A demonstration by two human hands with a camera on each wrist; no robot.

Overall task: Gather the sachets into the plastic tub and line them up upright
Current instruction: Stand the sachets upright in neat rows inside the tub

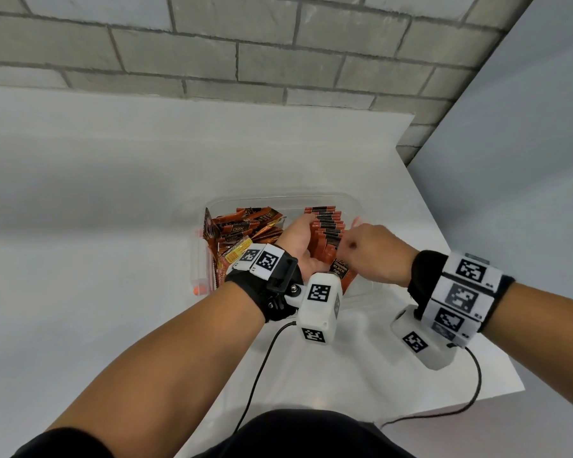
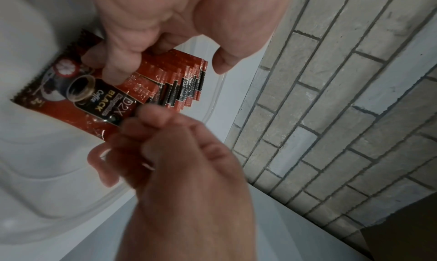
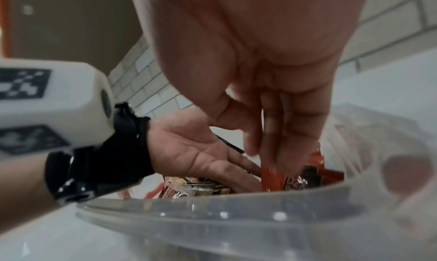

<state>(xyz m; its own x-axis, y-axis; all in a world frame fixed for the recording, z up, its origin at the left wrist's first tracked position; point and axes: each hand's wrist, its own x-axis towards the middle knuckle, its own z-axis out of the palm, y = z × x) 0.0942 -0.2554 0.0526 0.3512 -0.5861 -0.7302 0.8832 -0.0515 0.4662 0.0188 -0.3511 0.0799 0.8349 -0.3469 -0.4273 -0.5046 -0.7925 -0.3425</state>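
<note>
A clear plastic tub (image 1: 278, 197) stands on the white table. In its right half a row of red-and-black sachets (image 1: 326, 223) stands upright; a loose pile of sachets (image 1: 242, 226) fills the left half. My left hand (image 1: 300, 236) lies flat, palm against the row's left side. My right hand (image 1: 348, 246) pinches the top of the front sachet (image 1: 341, 269) at the row's near end. In the left wrist view the front sachet (image 2: 78, 94) shows its "BLACK Coffee" face, the row (image 2: 184, 81) behind it. The right wrist view shows my right fingers (image 3: 272, 134) pointing down onto that sachet (image 3: 276, 179).
A grey brick wall (image 1: 212, 54) backs the table. The table's right edge (image 1: 444, 233) runs close beside the tub. Black cables (image 1: 258, 368) trail from the wrist cameras toward me. A small orange piece (image 1: 197, 290) sits at the tub's near left corner.
</note>
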